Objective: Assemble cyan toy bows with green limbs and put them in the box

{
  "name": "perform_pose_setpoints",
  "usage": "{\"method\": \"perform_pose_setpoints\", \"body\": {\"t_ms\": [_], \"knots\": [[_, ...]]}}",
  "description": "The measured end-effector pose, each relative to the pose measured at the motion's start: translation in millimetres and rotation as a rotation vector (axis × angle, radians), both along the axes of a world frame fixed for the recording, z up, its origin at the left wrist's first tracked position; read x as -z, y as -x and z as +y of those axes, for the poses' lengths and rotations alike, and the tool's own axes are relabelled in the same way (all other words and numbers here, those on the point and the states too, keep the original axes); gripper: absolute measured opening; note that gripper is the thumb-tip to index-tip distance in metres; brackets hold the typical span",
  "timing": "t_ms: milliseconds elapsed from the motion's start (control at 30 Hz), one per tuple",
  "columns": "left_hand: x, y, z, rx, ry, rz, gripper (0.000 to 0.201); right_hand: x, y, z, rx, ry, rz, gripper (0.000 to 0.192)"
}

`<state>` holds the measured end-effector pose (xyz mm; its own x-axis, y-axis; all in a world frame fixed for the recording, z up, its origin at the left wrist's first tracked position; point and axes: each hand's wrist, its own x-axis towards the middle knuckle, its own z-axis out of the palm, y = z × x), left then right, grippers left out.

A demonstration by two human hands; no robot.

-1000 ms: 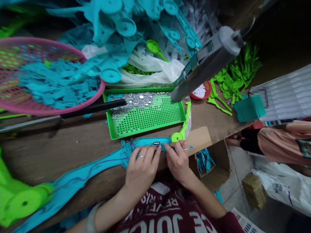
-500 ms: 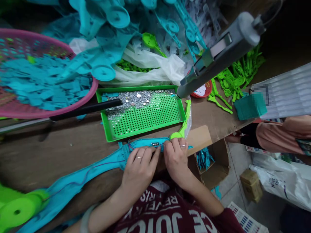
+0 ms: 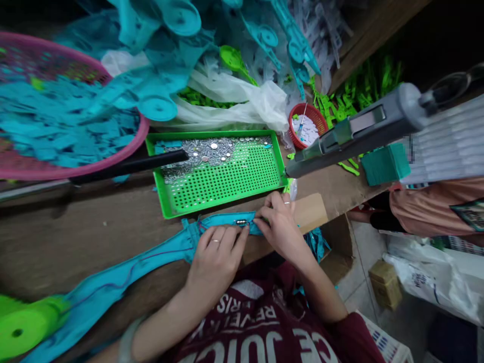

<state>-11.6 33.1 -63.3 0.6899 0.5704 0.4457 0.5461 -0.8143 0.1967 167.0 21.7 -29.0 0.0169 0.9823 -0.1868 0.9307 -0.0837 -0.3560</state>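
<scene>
A long blue plastic casing (image 3: 151, 262) lies along the table's front edge, with a thin purple wire running down its channel. Inside its right part sits a small shiny metal cylinder (image 3: 241, 222). My left hand (image 3: 217, 254) is closed over the casing's near edge, fingertips beside that cylinder. My right hand (image 3: 282, 227) is at the casing's right end, thumb and fingers bent together. Whatever they pinch is too small or hidden to make out. Just past its knuckles shows part of a lime-green plastic piece (image 3: 288, 186), mostly covered by the hand.
A green perforated tray (image 3: 223, 199) holds many screws and a few round discs. The grey electric screwdriver (image 3: 351, 136) hangs over its right end. Around stand a pink basket (image 3: 128, 156) of blue pieces, a red basket (image 3: 321, 121) and a cardboard flap (image 3: 312, 212). Another person's sleeve (image 3: 419, 204) is at right.
My right hand has shifted slightly up and right and turned, uncovering more of the casing's end. The electric screwdriver has swung lower and to the right. My left hand keeps its place on the casing.
</scene>
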Motion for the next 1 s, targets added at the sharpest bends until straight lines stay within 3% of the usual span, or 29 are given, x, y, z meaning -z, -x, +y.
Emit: {"method": "perform_pose_setpoints", "body": {"t_ms": [233, 400, 567, 733, 1000], "knots": [[4.0, 2.2, 2.0, 0.042, 0.026, -0.039, 0.036, -10.6, -14.4, 25.6, -0.271, 0.085, -0.038, 0.012], [5.3, 2.1, 1.9, 0.032, 0.047, -0.041, 0.035, -10.1, -14.0, 34.0, -0.424, 0.053, -0.128, 0.020], [3.9, 2.3, 3.3, 0.041, 0.057, -0.057, 0.033, -8.8, -10.2, 32.2, -0.462, -0.012, -0.215, 0.017], [5.2, 2.3, 1.7, 0.031, 0.073, -0.062, 0.035, -18.1, -13.3, 37.2, -0.531, 0.114, -0.167, 0.018], [5.0, 2.0, 1.9, 0.021, 0.084, -0.061, 0.035, -17.2, -11.7, 37.5, -0.472, 0.124, -0.110, 0.019]]}}
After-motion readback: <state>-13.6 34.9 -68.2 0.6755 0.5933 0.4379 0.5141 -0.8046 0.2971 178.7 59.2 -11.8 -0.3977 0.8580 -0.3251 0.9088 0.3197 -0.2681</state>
